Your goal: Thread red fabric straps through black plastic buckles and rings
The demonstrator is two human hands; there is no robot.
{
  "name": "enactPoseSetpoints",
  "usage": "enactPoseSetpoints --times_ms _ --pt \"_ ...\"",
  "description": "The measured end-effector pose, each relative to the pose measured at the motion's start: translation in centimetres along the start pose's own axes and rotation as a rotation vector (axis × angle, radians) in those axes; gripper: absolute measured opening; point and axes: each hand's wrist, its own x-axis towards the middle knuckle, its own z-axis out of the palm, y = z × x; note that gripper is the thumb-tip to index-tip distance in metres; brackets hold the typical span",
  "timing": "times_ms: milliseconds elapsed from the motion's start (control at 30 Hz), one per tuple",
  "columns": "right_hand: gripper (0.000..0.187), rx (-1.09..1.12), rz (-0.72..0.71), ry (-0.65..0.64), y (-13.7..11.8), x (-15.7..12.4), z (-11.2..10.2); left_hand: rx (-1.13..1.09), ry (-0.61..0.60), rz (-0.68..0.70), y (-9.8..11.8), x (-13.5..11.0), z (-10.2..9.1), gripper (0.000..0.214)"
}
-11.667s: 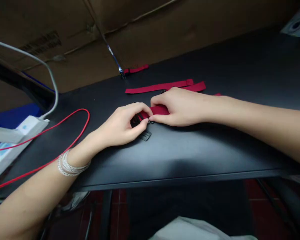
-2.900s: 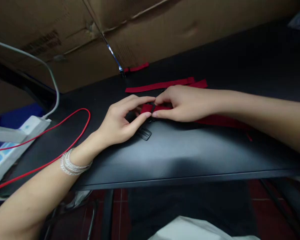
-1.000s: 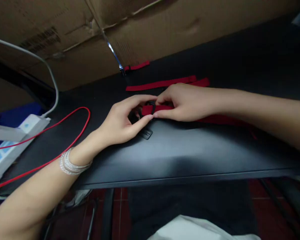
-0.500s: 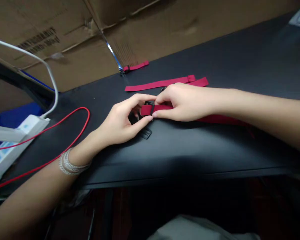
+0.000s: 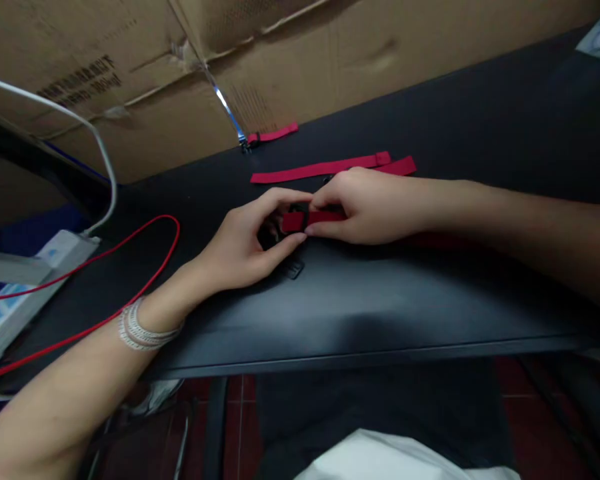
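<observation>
My left hand (image 5: 243, 243) and my right hand (image 5: 365, 207) meet at the middle of the black table (image 5: 380, 300). Between their fingertips is the end of a red strap (image 5: 300, 221) with a small black buckle on it. Thumb and forefinger of my left hand pinch the buckle end. My right hand pinches the strap just to the right, and the rest of the strap runs under my right forearm. Another black buckle (image 5: 293, 269) lies on the table under my left hand.
Two red straps (image 5: 325, 168) lie flat behind my hands, and a short one (image 5: 273, 135) lies by the cardboard boxes (image 5: 280, 60) at the back. A red cable (image 5: 130, 267) loops at the left beside a white power strip (image 5: 30, 273). The table's front edge is near.
Since 11.7 s ago the strap has been drawn out to the right under my forearm. In the last second both hands have stayed pinched on the strap end, hardly moving.
</observation>
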Motion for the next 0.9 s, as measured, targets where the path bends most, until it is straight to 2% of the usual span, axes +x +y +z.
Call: enactPoseSetpoints --times_ms 900 --pt "0.03 0.002 0.01 0.019 0.11 0.07 0.15 0.015 -0.003 -0.001 -0.01 0.02 -0.01 0.045"
